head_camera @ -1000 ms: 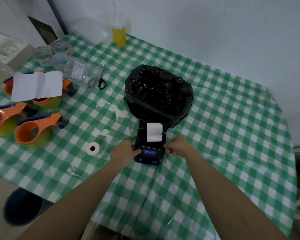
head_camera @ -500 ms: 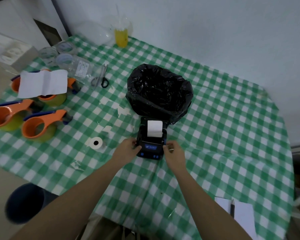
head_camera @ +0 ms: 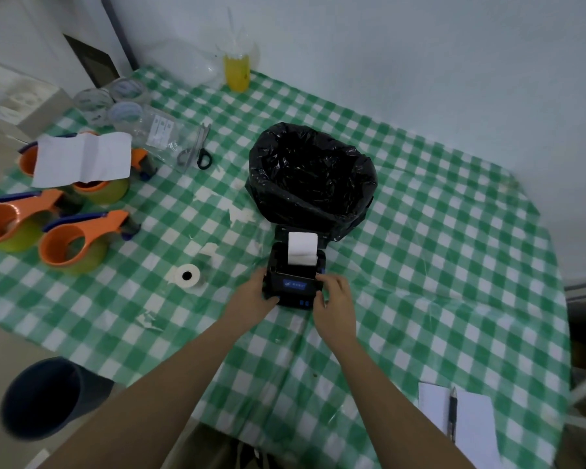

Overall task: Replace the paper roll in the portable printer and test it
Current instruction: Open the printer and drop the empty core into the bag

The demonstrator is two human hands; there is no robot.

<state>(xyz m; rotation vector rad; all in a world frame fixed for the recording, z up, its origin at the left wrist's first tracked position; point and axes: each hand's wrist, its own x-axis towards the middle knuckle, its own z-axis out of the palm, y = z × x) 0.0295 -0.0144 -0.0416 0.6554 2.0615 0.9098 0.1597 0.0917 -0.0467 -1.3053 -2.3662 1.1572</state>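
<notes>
Printer [head_camera: 293,277] small, rigid, looks light; both hands clasp its sides, left hand [head_camera: 251,297], right hand [head_camera: 334,299], fingers wrapped on casing. Paper strip [head_camera: 302,247] thin, tears easily.

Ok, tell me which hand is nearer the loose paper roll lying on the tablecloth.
Left. The left hand grips the printer's left side, close to the paper roll; the right hand is beyond the printer.

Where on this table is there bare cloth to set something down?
Free: the right side, between the black bag, the wall and the notepad; also in front of the paper roll. Crowded: the left, with tape dispensers, jars and scissors.
</notes>
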